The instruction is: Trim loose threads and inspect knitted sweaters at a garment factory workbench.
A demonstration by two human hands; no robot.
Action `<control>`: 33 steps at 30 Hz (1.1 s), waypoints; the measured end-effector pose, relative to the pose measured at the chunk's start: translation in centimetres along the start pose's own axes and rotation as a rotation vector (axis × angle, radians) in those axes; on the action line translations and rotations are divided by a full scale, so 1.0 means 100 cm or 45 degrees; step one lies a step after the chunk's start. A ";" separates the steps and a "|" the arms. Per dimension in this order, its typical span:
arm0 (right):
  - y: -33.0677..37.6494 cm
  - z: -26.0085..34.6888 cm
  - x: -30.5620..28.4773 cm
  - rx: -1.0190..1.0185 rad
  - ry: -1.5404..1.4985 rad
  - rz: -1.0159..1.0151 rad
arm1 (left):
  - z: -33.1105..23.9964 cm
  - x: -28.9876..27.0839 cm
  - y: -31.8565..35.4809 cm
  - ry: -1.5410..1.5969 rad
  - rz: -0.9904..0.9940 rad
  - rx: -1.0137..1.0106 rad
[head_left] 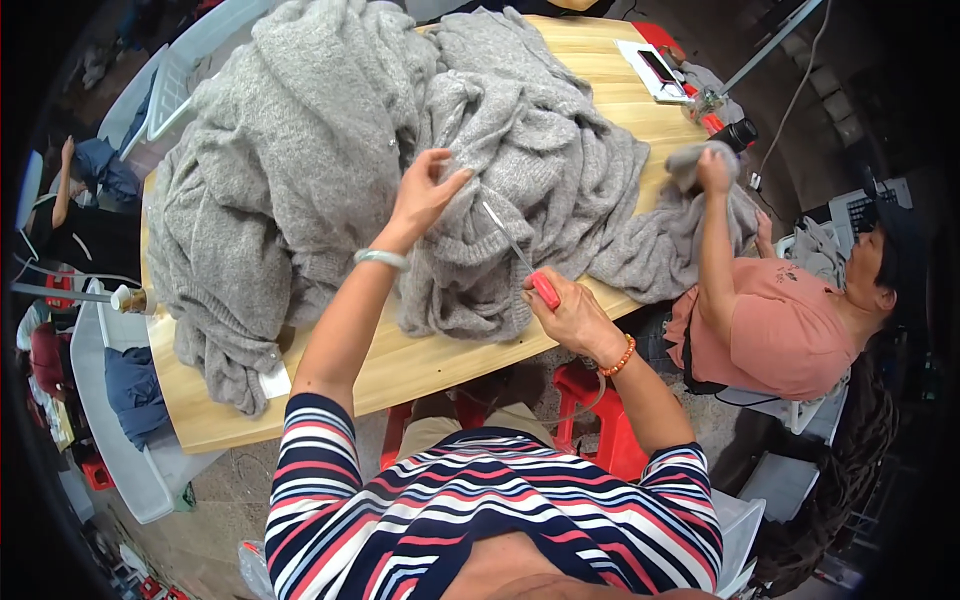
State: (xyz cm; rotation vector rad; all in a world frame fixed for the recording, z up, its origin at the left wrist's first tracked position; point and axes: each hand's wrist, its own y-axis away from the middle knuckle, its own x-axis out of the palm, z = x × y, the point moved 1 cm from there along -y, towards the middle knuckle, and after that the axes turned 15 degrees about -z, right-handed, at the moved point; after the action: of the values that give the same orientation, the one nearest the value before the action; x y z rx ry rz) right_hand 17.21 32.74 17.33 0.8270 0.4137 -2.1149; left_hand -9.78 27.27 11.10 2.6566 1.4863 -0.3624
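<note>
Grey knitted garments lie heaped across the wooden table in front of me. Over the middle of the heap is my left hand, its thumb and fingers apart, close to the knit. My right hand is closed around the red handle of a slim tool with a long, thin metal shaft. That shaft points up and left over the grey fabric, toward my left hand. I cannot make out the shape of its tip.
A larger grey pile covers the table's left side. At the right, a seated co-worker handles a grey garment. A phone rests on white paper at the far right. Red stools stand below the near table edge.
</note>
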 end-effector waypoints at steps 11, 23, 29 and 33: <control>-0.023 0.006 0.001 0.245 0.283 -0.039 | 0.050 0.058 -0.050 -0.057 0.111 0.131; -0.042 0.013 0.012 0.128 0.097 0.227 | 0.046 0.023 -0.016 0.416 0.232 -0.274; -0.030 -0.011 0.003 0.455 -1.095 0.240 | 0.044 -0.002 0.055 0.067 -0.181 0.086; 0.007 -0.036 0.013 0.757 -1.443 0.427 | 0.076 -0.017 0.120 0.218 -0.286 -0.155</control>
State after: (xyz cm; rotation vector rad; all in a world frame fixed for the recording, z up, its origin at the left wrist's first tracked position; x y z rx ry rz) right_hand 18.70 33.49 13.79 -0.1120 -0.9066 -2.0210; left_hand -1.67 18.16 3.58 2.4868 1.8007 -0.0542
